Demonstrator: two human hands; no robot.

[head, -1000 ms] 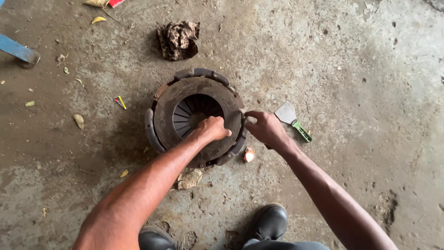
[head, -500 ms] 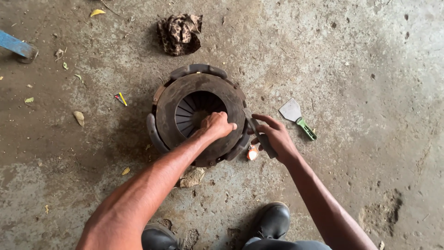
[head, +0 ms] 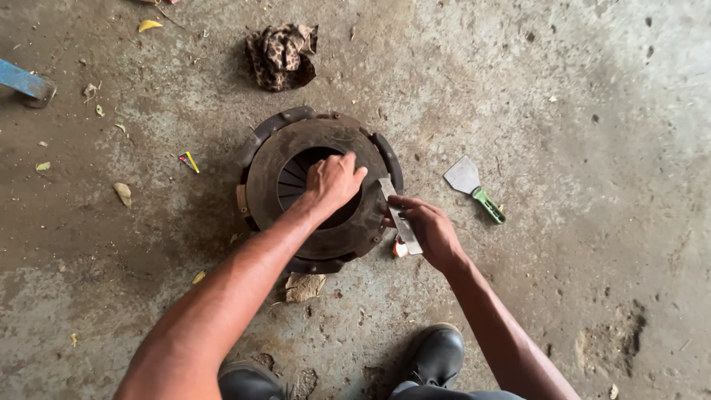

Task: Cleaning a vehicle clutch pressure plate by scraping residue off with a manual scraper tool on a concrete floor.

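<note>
While the round, rusty clutch pressure plate (head: 318, 194) lies flat on the concrete floor (head: 578, 96), its open centre is covered by the left hand (head: 333, 181), which is curled loosely with the fingers resting on the inner edge; whether anything is gripped there cannot be told. At the plate's right edge a flat metal blade (head: 398, 216) is held by the right hand (head: 426, 230), whose fingers are closed around its lower end, the blade's upper tip lying against the plate's rim. No containers, packages or labels are seen. A putty knife with a green handle (head: 474, 189) lies on the floor to the right of the plate, apart from both hands. A crumpled spotted rag (head: 281, 55) is found beyond the plate. A blue bar (head: 22, 80) is seen at the far left edge. The floor is grey, stained and scattered with dry leaves (head: 122, 194). Two black shoes (head: 433, 355) are seen at the bottom.
</note>
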